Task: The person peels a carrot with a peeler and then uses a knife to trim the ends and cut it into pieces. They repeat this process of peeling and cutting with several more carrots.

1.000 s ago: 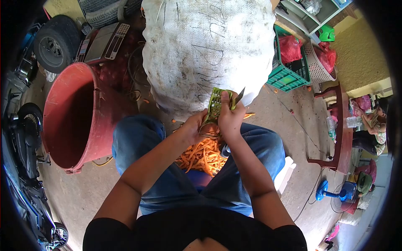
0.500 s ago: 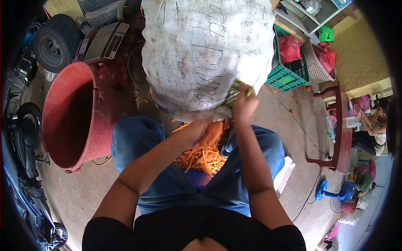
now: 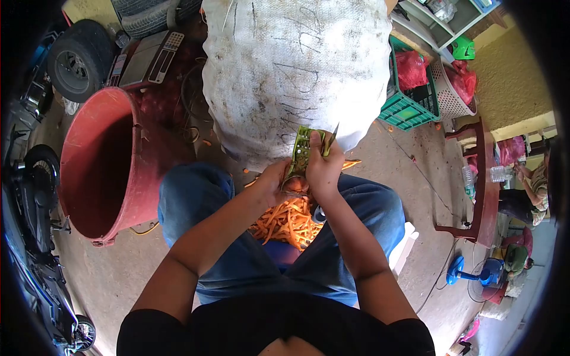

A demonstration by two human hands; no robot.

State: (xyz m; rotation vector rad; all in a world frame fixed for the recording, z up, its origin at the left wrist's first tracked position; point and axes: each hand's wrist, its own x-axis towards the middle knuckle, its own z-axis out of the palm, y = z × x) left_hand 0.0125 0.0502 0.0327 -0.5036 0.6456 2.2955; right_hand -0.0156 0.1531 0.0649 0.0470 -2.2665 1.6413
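Note:
Between my knees, my right hand (image 3: 325, 166) grips a green perforated grater (image 3: 301, 148) and a small knife (image 3: 333, 135), its blade pointing up. Fingers of my left hand (image 3: 274, 183) are closed round an orange-brown root piece (image 3: 295, 185) at the grater's lower end; the hand partly hides it. Below both hands lies a heap of orange strips (image 3: 288, 224). Right behind the grater bulges a big white woven sack (image 3: 285, 83) with dark handwriting on it.
A large red tub (image 3: 133, 166) stands at the left, near tyres (image 3: 74, 62) and a motorcycle (image 3: 41, 225). At the right are a green crate (image 3: 409, 110), a red-brown bench (image 3: 484, 178), a blue fan (image 3: 490, 272) and a seated person (image 3: 534, 184).
My right hand has come down and left with the grater, which now stands upright over the root piece. My left hand has shifted slightly left.

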